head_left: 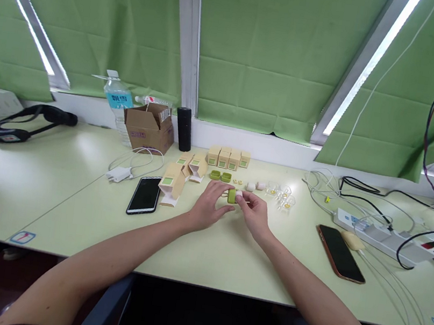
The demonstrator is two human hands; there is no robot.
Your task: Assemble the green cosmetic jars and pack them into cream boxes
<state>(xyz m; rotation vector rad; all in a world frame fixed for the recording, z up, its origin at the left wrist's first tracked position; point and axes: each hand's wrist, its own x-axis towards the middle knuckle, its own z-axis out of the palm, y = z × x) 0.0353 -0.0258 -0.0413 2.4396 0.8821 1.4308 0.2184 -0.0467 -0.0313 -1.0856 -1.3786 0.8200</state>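
Observation:
My left hand (209, 205) grips a small green square holder (231, 195) between thumb and fingers, above the table. Against its right side, my right hand (256, 215) pinches a small whitish piece (239, 194); whether it sits inside the green holder I cannot tell. Just beyond my hands lie two more green holders (220, 176), tiny yellowish pieces (237, 182) and two short white cylinders (255, 186). Several clear plastic pieces (286, 195) with yellow bits stand to the right of them. Opened small cardboard boxes (172, 179) are left of my left hand.
Closed small boxes (224, 158) stand in a row at the back. A black phone (144, 195), charger (119, 174), brown carton (149, 129), bottle (118, 99) and black cylinder (183, 129) are leftward. Rightward lie another phone (340, 253), a power strip (383, 239) and tangled cables.

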